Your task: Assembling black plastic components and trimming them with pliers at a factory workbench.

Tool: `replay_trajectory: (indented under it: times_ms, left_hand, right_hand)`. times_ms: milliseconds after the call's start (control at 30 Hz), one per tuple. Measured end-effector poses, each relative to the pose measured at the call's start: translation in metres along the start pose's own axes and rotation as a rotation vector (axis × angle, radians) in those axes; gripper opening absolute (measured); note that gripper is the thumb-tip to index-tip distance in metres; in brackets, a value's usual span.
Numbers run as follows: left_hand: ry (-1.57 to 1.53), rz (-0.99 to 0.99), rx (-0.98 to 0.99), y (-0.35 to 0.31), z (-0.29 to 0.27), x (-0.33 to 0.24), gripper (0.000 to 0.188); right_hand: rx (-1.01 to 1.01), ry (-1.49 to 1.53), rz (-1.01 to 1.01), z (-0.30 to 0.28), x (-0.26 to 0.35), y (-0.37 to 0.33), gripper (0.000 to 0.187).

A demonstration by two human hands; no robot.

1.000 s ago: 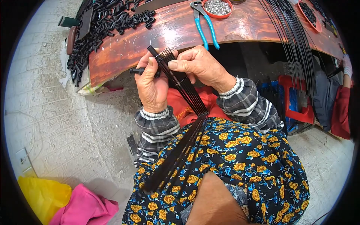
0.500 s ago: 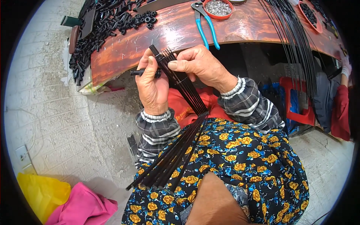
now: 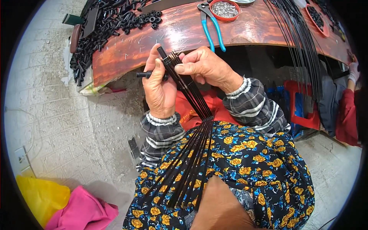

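Yellow bag (image 3: 40, 197) lies at lower left of frame, touching a pink cloth (image 3: 84, 211) on its right. Dense pile of black plastic fittings (image 3: 115, 28), upper left, crowds that end of a reddish wooden table (image 3: 122, 63).

Left hand (image 3: 159, 90), centre-left: closed, holding two things. A short black fitting (image 3: 144, 74) crosses behind the thumb and sticks out to the left; the rib frame (image 3: 195, 101), upper end between thumb and fingers, slants from upper centre down to the lap. Thumb hides part of the fitting. Below a joint at mid-frame the ribs fan out over a flowered garment (image 3: 249, 153).

Right hand (image 3: 209, 69), just right of centre: narrow, thumb and forefinger pinching at the upper ribs, remaining fingers curled. Cannot tell whether anything small sits between the fingertips.

Pliers (image 3: 218, 34) with teal handles, top centre, lie just beyond the right hand, handle ends at the table edge. Red dish of silvery bits (image 3: 224, 9) just beside them.

Upper right: long black rods (image 3: 304, 50) hang over the table edge, partly blocking the view of a red stool (image 3: 304, 118). Second dish (image 3: 326, 27), holding black bits. Far right edge: co-worker's gloved hand (image 3: 353, 69).
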State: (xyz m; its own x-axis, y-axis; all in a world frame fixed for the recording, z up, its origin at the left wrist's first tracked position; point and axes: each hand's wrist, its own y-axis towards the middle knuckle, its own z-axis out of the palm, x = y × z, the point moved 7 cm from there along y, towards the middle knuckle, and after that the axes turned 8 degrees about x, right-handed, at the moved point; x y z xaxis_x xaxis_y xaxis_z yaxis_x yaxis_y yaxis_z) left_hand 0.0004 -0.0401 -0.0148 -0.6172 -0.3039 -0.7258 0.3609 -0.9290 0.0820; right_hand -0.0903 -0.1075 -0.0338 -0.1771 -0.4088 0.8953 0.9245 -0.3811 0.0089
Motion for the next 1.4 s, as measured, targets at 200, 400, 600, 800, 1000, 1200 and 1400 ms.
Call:
replay_trajectory:
  times_ms: [200,400,600,800,1000,1200,1400]
  left_hand:
    - [0.013,0.015,-0.067,0.003,-0.01,-0.003,0.039]
    - [-0.001,0.008,-0.078,0.003,-0.014,-0.005,0.038]
    - [0.011,0.011,-0.116,0.002,-0.014,-0.002,0.039]
    - [-0.064,-0.054,-0.039,-0.002,-0.014,0.001,0.047]
    - [-0.14,-0.092,0.165,0.004,-0.016,0.002,0.054]
    - [0.044,-0.16,0.059,0.003,-0.024,-0.003,0.051]
    - [0.065,-0.175,-0.051,0.013,-0.047,-0.041,0.038]
  right_hand:
    - [-0.04,0.002,-0.047,0.0,0.0,0.002,0.023]
    - [-0.03,0.034,-0.043,-0.005,-0.007,0.005,0.019]
    - [-0.135,-0.004,-0.049,0.001,0.005,0.002,0.029]
    - [-0.048,0.029,-0.074,0.007,0.01,0.003,0.045]
    - [0.015,0.088,-0.129,0.01,0.002,0.009,0.043]
    - [-0.003,0.048,-0.063,0.002,-0.002,0.008,0.037]
    - [-0.036,0.095,0.007,-0.005,-0.008,0.004,0.031]
